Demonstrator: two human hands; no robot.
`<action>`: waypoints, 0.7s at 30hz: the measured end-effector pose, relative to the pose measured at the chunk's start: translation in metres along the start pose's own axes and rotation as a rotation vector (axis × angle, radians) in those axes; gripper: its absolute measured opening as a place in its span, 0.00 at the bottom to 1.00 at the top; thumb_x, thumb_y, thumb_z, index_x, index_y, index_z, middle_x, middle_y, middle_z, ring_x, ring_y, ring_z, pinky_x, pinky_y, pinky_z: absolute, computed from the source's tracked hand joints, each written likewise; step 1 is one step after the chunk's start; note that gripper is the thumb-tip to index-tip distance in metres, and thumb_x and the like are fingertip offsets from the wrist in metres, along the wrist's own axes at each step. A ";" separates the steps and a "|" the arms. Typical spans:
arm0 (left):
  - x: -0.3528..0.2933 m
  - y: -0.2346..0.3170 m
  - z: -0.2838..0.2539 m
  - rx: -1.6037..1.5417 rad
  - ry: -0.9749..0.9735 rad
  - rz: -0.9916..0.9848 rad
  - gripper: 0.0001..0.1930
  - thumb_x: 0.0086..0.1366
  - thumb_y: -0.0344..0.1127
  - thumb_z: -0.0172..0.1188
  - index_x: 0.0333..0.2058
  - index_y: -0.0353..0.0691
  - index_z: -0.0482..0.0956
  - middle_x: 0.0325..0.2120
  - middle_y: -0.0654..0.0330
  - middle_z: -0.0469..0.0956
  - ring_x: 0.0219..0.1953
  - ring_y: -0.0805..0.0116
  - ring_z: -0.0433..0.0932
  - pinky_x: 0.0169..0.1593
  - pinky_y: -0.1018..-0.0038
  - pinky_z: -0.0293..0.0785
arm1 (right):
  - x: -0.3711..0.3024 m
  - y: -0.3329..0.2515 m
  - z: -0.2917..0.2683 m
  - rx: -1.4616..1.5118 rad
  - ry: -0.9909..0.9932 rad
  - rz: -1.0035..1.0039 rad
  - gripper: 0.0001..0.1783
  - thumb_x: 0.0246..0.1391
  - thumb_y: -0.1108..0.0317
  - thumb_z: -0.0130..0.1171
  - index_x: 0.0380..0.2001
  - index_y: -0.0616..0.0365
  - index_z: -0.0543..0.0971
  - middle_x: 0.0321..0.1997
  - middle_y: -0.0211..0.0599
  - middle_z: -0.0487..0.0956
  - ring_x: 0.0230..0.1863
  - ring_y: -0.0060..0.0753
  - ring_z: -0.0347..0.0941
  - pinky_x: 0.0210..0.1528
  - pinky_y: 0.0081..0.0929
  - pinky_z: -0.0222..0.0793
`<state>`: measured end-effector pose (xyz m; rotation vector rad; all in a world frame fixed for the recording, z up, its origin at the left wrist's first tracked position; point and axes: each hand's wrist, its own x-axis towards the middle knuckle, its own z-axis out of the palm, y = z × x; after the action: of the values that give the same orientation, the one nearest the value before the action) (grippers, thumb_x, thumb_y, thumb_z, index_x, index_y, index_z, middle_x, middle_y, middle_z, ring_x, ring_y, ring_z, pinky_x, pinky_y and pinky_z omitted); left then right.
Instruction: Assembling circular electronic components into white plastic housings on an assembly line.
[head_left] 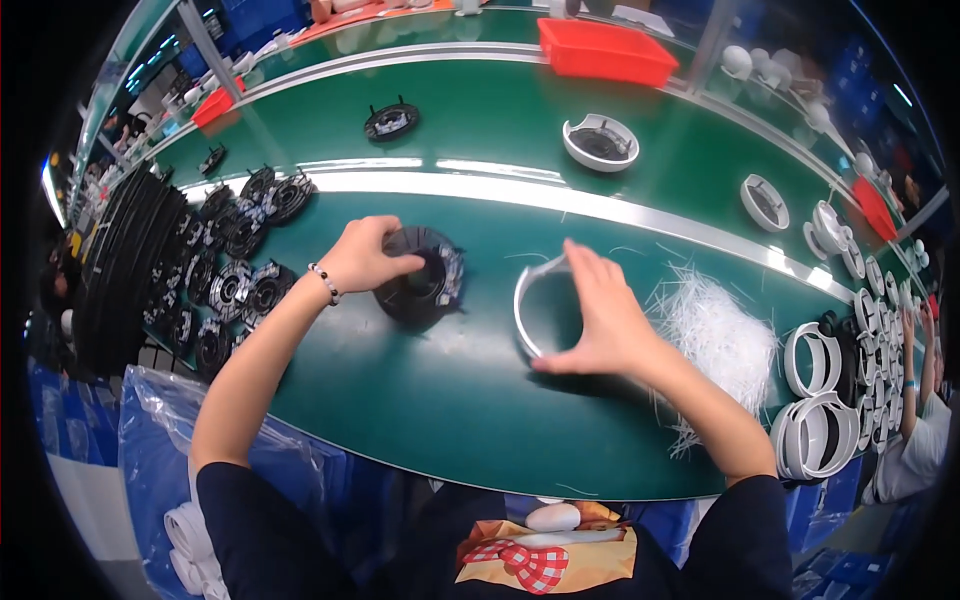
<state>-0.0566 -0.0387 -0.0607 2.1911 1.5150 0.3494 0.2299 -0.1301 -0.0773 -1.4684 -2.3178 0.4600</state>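
Observation:
My left hand [368, 262] grips a round black plastic base [418, 300] by its near-left side, thumb over the central opening. Pale parts and wiring show on the base's right side, and it is slightly blurred. To the right, my right hand [603, 318] spans a white plastic ring [522, 310], fingers at its far edge and thumb at its near edge. Ring and base are apart, both over the green work surface [450, 420]. Part of the ring is hidden behind my right hand.
Several black round assemblies [235, 235] lie at left beside a tall black stack [125, 270]. A heap of thin white strips [715, 345] is at right, with white rings [820, 435] beyond. White housings [600, 142] sit on the green belt [480, 120] behind a metal rail; a red bin [607, 52] stands farther back.

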 end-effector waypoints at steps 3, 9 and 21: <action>0.023 0.034 0.011 -0.171 0.174 0.159 0.17 0.43 0.43 0.62 0.23 0.32 0.72 0.19 0.51 0.73 0.23 0.60 0.73 0.29 0.70 0.67 | 0.025 0.012 -0.010 0.671 0.299 0.196 0.62 0.23 0.50 0.69 0.55 0.73 0.46 0.54 0.58 0.57 0.56 0.45 0.55 0.56 0.33 0.53; 0.049 0.096 0.058 -0.476 0.395 0.142 0.12 0.44 0.33 0.58 0.28 0.32 0.72 0.21 0.53 0.74 0.24 0.70 0.73 0.30 0.74 0.68 | 0.054 0.009 0.002 0.834 0.530 0.190 0.62 0.22 0.51 0.70 0.53 0.76 0.47 0.52 0.59 0.59 0.55 0.46 0.56 0.55 0.33 0.53; 0.050 0.078 0.083 -2.016 -0.721 0.156 0.34 0.52 0.53 0.45 0.53 0.37 0.55 0.50 0.47 0.61 0.51 0.48 0.61 0.50 0.41 0.55 | 0.055 0.011 -0.009 0.372 0.491 0.224 0.60 0.21 0.51 0.70 0.55 0.69 0.49 0.53 0.58 0.56 0.56 0.49 0.53 0.56 0.35 0.51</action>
<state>0.0623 -0.0335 -0.0966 0.5459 0.0828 0.6042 0.2212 -0.0746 -0.0677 -1.4588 -1.6019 0.4922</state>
